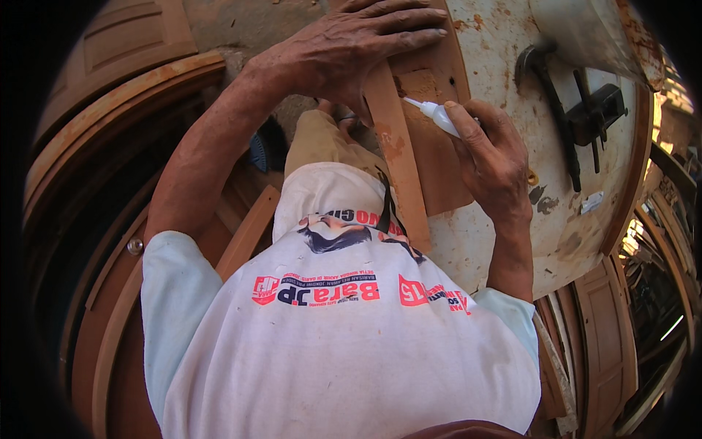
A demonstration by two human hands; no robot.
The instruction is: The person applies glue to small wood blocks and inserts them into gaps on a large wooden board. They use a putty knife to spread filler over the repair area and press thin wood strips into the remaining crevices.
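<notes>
My right hand [491, 157] is closed around a small white glue bottle [442, 117]. Its thin nozzle points left, at the inner side of a wooden frame piece. My left hand [344, 47] lies across the top of the wooden workpiece, fingers stretched out to the right and the palm resting on the wood. That workpiece has a long narrow wooden rail [397, 157] along its left side and a flat brown wooden panel [436, 161] beside it. A patch of lighter, rough wood [418, 85] shows near the nozzle tip.
The workpiece lies on a stained white tabletop [545, 234]. A hammer [553, 110] and a dark hand plane [596, 115] lie on it at the right. Wooden door panels [135, 33] and curved frames [110, 124] lean at the left; more doors [608, 322] stand at lower right.
</notes>
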